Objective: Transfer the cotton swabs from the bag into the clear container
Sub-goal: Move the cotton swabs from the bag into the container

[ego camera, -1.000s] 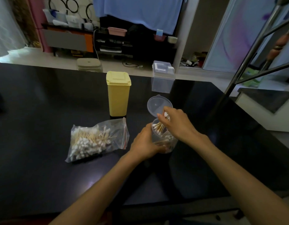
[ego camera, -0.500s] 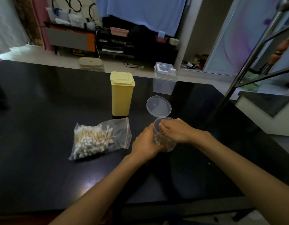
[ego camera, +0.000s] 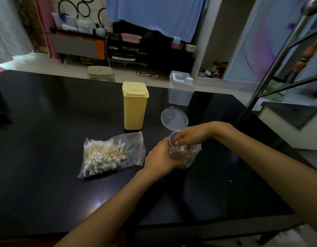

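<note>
Tabletop [ego camera: 47, 175] > bag [ego camera: 113, 155], centre-left of frame, swabs' long axis running lower left to upper right. Clear container [ego camera: 185, 154] frame centre: left hand [ego camera: 161, 155] grips it; right hand [ego camera: 191, 135], fingers in its mouth, grip state unclear. Bag lies left; left hand nearer.

Yellow bin [ego camera: 134, 106], black table [ego camera: 47, 139], white-tipped swabs [ego camera: 100, 157]

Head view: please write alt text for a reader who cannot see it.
The left hand grips a clear container on a black table while the right hand reaches fingers into its swab-filled mouth, lid hinged open. A bag of cotton swabs lies to the left, before a yellow bin.
</note>
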